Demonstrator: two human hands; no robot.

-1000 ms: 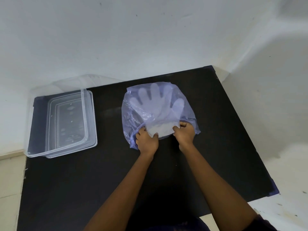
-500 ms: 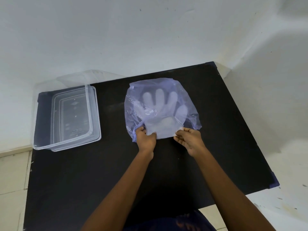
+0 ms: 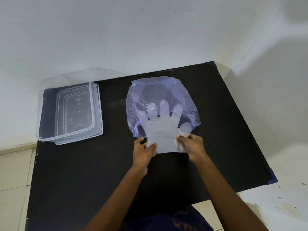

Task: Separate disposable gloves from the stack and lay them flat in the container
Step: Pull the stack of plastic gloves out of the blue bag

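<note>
Pulled halfway out of the bag (image 3: 160, 95), glove (image 3: 162, 129) points fingers away, both hands' (image 3: 144, 150) (image 3: 193, 145) grip pinching its cuff.

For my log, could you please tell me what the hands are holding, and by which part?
Both hold the clear disposable glove at its cuff: left hand pinches the left edge, right hand the right.

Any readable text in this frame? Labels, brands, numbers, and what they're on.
None readable.
Container: raised marks on the clear base, too blurred to read.
Bag: no print seen.
Glove, held by left hand and right hand: plain.
Dark clothing at bottom edge: faint orange marks, illegible.
</note>
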